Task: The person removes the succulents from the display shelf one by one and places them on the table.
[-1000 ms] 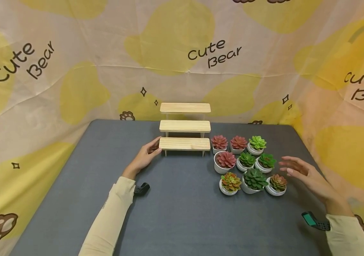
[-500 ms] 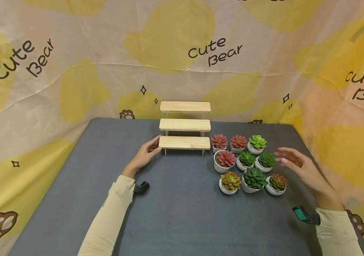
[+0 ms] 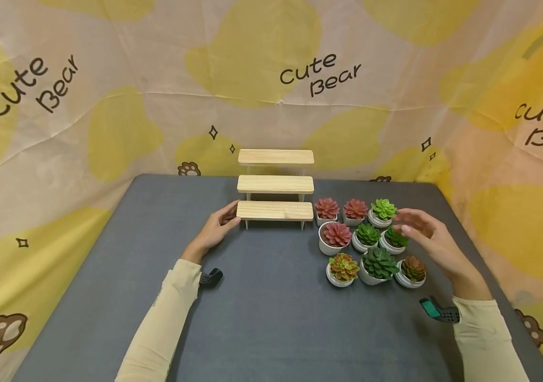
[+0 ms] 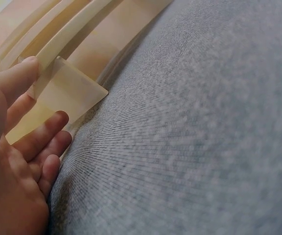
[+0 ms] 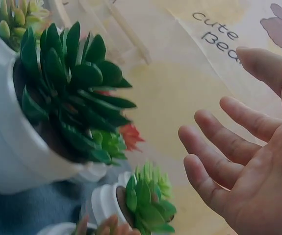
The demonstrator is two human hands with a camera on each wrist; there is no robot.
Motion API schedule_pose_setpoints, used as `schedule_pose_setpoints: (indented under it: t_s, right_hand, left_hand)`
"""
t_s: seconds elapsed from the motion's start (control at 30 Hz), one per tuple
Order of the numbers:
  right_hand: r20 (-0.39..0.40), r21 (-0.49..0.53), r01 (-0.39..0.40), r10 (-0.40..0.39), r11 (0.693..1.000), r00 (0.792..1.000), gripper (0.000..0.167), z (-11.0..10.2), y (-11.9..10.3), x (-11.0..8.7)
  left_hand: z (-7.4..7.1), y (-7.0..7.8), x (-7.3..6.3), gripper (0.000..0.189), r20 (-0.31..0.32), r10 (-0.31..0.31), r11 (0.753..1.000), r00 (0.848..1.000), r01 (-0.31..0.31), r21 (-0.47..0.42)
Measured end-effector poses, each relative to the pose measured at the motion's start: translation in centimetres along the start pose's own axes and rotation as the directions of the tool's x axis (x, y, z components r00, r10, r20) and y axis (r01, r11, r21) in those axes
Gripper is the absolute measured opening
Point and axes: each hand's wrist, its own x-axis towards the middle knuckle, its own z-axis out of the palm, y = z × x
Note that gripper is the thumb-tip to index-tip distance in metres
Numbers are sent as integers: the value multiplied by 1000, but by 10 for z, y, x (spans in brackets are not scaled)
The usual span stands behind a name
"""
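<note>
A three-tier wooden display stand (image 3: 275, 210) with clear side supports stands at the back middle of the table. My left hand (image 3: 213, 232) grips the left end of its lowest step, thumb at the front edge; the left wrist view shows the other fingers (image 4: 45, 139) loosely bent below. To the right, potted artificial succulents stand close together. My right hand (image 3: 426, 241) hovers at their right side, fingers spread and holding nothing. Its fingertips are right by the light green succulent (image 3: 383, 209) and overlap the small green succulent (image 3: 395, 239) behind the reddish-brown succulent (image 3: 413, 269).
Red succulents (image 3: 327, 208) in white pots stand just right of the stand. In front are an orange-green succulent (image 3: 344, 268) and a larger dark green succulent (image 3: 379, 263). A grey cloth (image 3: 271, 318) covers the table; a printed curtain (image 3: 252, 63) hangs behind and at the sides.
My right hand has moved left and away from me, from beside the group to the light green succulent. The left hand stays at the stand, and the plants keep their places.
</note>
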Motion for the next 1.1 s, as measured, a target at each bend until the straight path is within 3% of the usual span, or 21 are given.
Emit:
schedule_pose_setpoints:
  t_s: [0.23,0.47,0.7,0.93,1.1]
  right_hand:
    - [7,-3,18,-18,1000,1000,38,10,-5,10]
    - [-2,56,69,-69,996,998,38,26,-12,18]
    - [11,100,38,-39,994,999,37,42,-16,35]
    - [8,103,56,-57,993,998,39,53,-21,46]
    - [21,113,74,-77,991,997,41,61,-23,53]
  left_hand:
    - [0,1,0,60,-9,7,1000,1000,-6,29]
    - [-1,2,-1,60,-3,-2,1000,1000,2,30]
    - [-3,4,-4,60,-14,-2,1000,1000,2,0]
    - [-3,2,-4,60,-15,2,999,1000,-1,46]
    - [-3,1,-5,60,-8,-2,999,1000,2,33]
